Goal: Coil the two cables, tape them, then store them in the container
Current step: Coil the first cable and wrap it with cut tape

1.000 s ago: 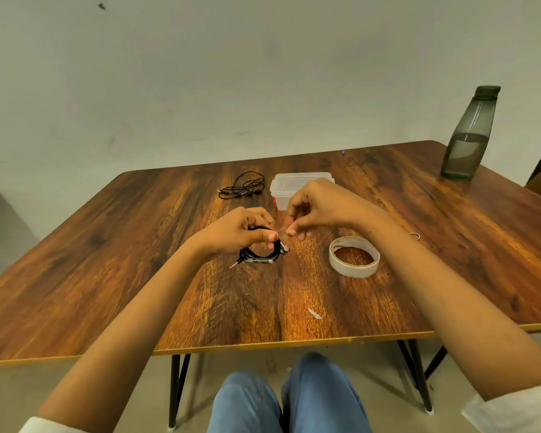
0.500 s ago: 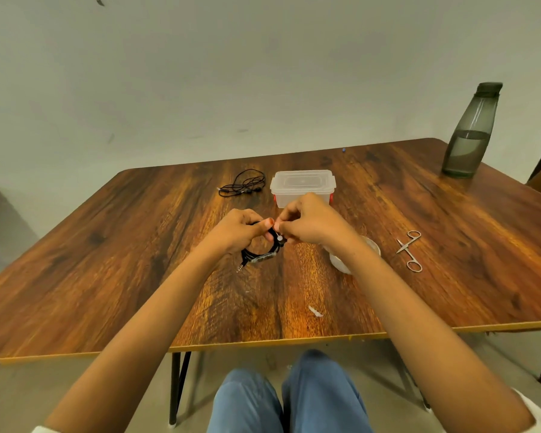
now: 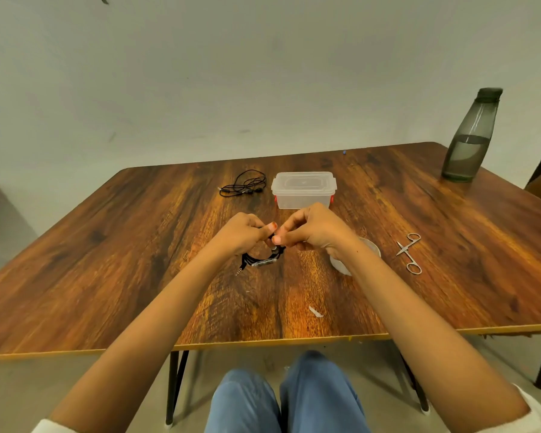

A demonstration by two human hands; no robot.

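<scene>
coiled cable (image 3: 260,260) at mid-frame | left hand (image 3: 241,234) pinches its loops, right hand (image 3: 311,229) pinches the same spot (any tape there is too small to tell) | light, limp, springy: hold where strands bunch | second cable (image 3: 244,186) loose beside container (image 3: 303,190), upper centre

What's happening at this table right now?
A person sits at a wooden table, working on a coiled cable. The left hand grips the coil while the right hand pinches its top, apparently pressing tape on. A second cable lies loose beside the closed container. The tape roll sits partly hidden behind the right wrist, with scissors nearby.
</scene>
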